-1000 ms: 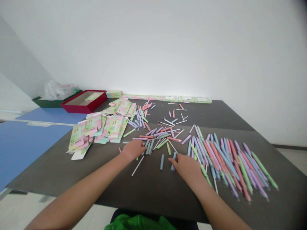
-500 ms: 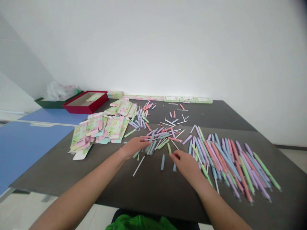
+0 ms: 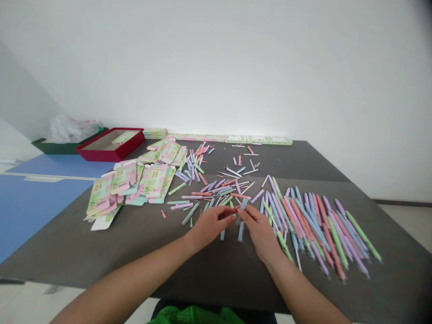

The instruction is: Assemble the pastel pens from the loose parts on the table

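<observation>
My left hand (image 3: 216, 222) and my right hand (image 3: 258, 227) meet at the front of a heap of pen parts (image 3: 219, 191), fingertips pinched close together. A light-blue pen barrel (image 3: 244, 204) stands out at my right fingertips. Something small and reddish shows between the two hands; my left fingers are closed there, but what they hold is mostly hidden. Another blue pen part (image 3: 222, 235) lies on the table just under my left hand. To the right of my right hand spreads a pile of pens (image 3: 313, 225) in purple, blue, coral and green.
Flat printed cartons (image 3: 157, 182) overlap on the left of the dark table (image 3: 135, 252). Behind them are a red tray (image 3: 101, 155) and a green tray (image 3: 60, 147) with a plastic bag. Boxes (image 3: 258, 140) line the wall. More small parts (image 3: 194, 164) lie scattered farther back.
My left hand has moved right, away from the heap, to meet my right hand. The white refill in front of the heap no longer shows. A blue barrel is now at my right fingertips.
</observation>
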A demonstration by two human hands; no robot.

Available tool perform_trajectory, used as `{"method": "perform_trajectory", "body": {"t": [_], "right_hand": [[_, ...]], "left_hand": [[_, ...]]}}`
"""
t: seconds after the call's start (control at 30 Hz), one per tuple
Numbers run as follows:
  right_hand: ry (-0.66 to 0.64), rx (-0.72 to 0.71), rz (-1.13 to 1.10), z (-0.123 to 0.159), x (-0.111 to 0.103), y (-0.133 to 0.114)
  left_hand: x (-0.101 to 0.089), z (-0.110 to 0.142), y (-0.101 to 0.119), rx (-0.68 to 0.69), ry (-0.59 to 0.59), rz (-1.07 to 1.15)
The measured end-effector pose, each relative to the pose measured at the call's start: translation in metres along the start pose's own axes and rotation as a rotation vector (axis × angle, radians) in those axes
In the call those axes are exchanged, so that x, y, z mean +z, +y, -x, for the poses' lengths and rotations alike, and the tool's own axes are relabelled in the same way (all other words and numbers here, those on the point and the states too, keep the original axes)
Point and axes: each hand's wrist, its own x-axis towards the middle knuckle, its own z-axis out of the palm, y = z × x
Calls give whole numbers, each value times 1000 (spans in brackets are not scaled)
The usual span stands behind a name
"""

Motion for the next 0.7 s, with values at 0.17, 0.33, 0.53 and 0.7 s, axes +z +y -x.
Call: {"method": "perform_trajectory", "body": {"t": [0.17, 0.33, 0.53, 0.7], "right_hand": [[129, -24, 80, -6, -9, -3], [136, -31, 146, -5, -8, -2], [93, 4, 185, -4, -9, 3], [18, -14, 258, -5, -10, 3]], "left_hand": [[-28, -38, -20, -152, 113, -630], [-22, -60, -31, -222, 31, -770], [-9, -70, -34, -282, -48, -811], [-25, -68, -26, -249, -103, -746]]}}
